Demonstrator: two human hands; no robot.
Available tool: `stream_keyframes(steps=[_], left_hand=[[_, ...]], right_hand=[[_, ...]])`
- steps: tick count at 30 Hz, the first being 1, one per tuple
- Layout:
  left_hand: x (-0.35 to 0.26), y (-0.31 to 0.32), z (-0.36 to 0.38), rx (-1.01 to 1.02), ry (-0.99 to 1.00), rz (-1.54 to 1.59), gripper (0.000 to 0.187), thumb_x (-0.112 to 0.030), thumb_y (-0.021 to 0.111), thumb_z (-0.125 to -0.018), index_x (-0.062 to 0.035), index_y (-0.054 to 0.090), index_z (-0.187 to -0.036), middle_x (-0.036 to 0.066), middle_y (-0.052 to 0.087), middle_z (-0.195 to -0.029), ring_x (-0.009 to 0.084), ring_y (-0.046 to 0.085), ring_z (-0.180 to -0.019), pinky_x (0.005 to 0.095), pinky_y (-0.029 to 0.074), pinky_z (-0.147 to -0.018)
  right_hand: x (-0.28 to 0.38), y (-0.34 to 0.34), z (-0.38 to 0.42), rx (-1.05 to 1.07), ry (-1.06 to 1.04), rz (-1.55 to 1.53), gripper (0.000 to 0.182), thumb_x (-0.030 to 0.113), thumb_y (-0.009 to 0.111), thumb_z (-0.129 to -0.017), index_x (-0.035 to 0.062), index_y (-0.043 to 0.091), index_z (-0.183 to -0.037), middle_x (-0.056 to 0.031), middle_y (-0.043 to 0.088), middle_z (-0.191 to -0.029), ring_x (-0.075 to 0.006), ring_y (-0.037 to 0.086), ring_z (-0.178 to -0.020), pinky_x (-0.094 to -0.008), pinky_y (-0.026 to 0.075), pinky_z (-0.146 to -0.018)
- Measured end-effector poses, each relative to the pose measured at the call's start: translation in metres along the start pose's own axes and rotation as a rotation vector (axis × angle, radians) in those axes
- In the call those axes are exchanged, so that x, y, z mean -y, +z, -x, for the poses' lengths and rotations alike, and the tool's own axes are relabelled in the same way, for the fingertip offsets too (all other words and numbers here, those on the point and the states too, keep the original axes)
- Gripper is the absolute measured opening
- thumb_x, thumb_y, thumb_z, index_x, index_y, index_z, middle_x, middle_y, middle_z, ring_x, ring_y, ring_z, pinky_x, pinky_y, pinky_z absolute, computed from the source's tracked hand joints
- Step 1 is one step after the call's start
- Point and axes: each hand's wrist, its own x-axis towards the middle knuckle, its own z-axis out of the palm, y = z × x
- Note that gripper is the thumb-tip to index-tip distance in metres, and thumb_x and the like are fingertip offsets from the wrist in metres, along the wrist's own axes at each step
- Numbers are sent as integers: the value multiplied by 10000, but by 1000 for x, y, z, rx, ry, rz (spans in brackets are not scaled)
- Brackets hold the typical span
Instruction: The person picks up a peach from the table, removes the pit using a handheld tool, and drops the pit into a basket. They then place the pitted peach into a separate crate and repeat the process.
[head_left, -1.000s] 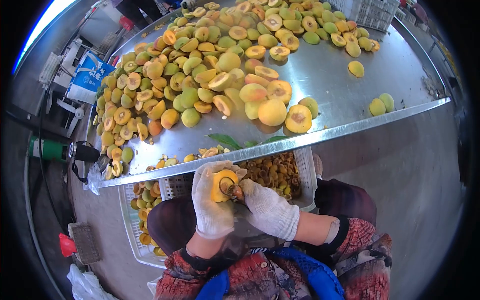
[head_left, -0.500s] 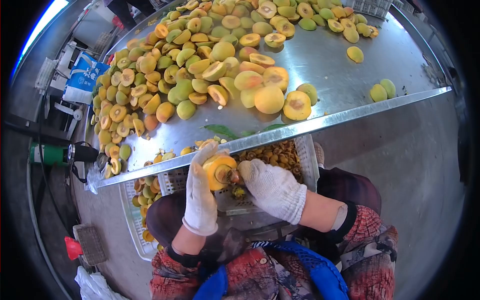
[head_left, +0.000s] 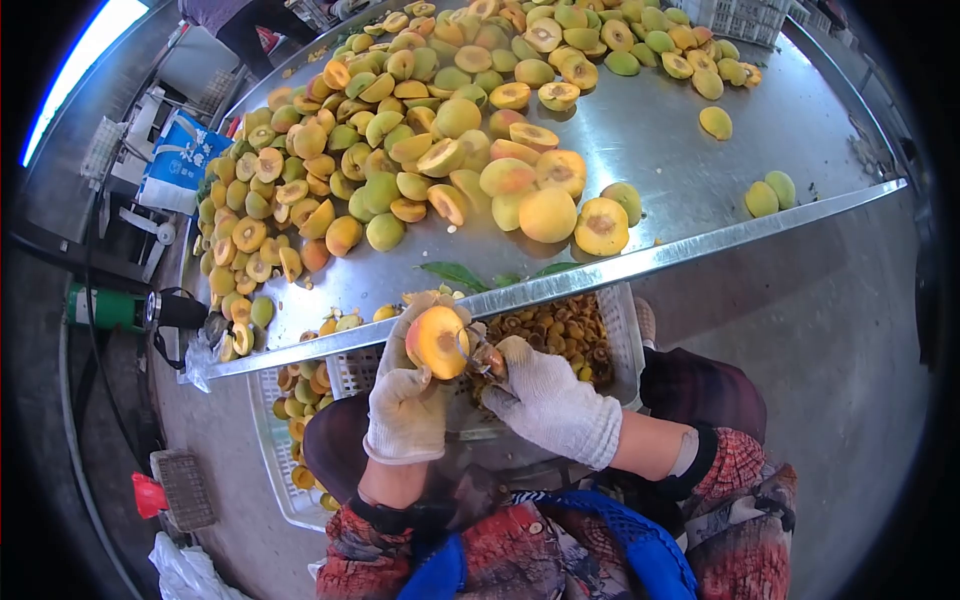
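My left hand (head_left: pixel 405 415), in a white knit glove, is closed around a yellow peach half (head_left: pixel 436 343), its cut face turned toward my right. My right hand (head_left: pixel 560 408), also gloved, grips a small pitting tool (head_left: pixel 487 360) with a brown handle. The tool's thin curved metal end is against the right side of the peach half; its exact shape is blurred. Both hands are just below the metal table's front edge (head_left: pixel 560 288), above a white crate (head_left: pixel 626 345) holding brownish scooped-out pieces.
Many halved peaches (head_left: pixel 380 195) are heaped on the metal table, with green leaves (head_left: pixel 455 274) near its edge. Another white crate (head_left: pixel 268 440) at lower left contains peach halves. A dark flask (head_left: pixel 172 309) is by the table's left corner. Someone's legs (head_left: pixel 240 40) show at the far left.
My left hand has rolled from outstretched fingers to a curled grip, turning the peach half. The tool has shifted slightly right, from over the cut centre to the fruit's side.
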Motion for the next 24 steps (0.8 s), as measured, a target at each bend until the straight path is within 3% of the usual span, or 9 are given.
stream_keyframes(steps=[3, 5, 7, 13, 16, 19, 24], left_hand=[[5, 4, 0, 50, -26, 91, 547, -168, 650, -769, -30, 485, -1272, 194, 555, -1201, 372, 554, -1107, 491, 451, -972], [11, 7, 4, -53, -45, 104, 440, -209, 631, -814, -47, 513, -1206, 183, 569, -1171, 374, 567, -1081, 503, 455, -960], [16, 8, 6, -157, -45, 86, 317, -278, 597, -877, -67, 539, -1106, 161, 591, -1126, 372, 582, -1042, 512, 465, -931], [20, -1, 5, -138, 10, 62, 305, -242, 591, -860, -63, 556, -1104, 144, 600, -1079, 351, 589, -998, 519, 463, -933], [21, 14, 5, -220, 50, -15, 369, -306, 623, -838, -16, 580, -1061, 146, 600, -1018, 337, 592, -901, 477, 492, -840], [20, 11, 4, -125, 79, 1, 312, -225, 553, -852, -32, 554, -1097, 161, 598, -1058, 331, 592, -962, 517, 460, -935], [23, 14, 6, -136, 155, -95, 327, -226, 549, -853, -17, 543, -1105, 173, 595, -1055, 321, 592, -958, 517, 460, -938]], right_hand=[[-8, 7, 1, -24, -66, 56, 329, 153, 613, -834, 0, 456, -1079, -249, 591, -906, -442, 604, -845, -484, 506, -696], [-11, 10, 2, -60, -167, 95, 353, 151, 612, -828, -7, 450, -1098, -252, 588, -919, -436, 605, -849, -482, 508, -698], [-15, 16, 5, -41, -127, 98, 330, 130, 584, -807, 6, 465, -1090, -242, 576, -911, -419, 589, -852, -476, 496, -711], [-20, 22, 7, -46, -225, 183, 321, 146, 579, -806, 16, 480, -1082, -227, 575, -907, -408, 588, -844, -476, 494, -706], [-20, 23, 8, -51, -194, 141, 291, 160, 574, -817, 23, 489, -1059, -224, 578, -892, -402, 595, -816, -477, 497, -673], [-18, 22, 9, -111, -230, 117, 269, 168, 572, -821, 21, 494, -1032, -227, 574, -863, -401, 601, -773, -479, 497, -637], [-20, 25, 9, -85, -177, 133, 292, 152, 580, -809, -1, 492, -1043, -221, 566, -862, -398, 597, -759, -471, 500, -633]])
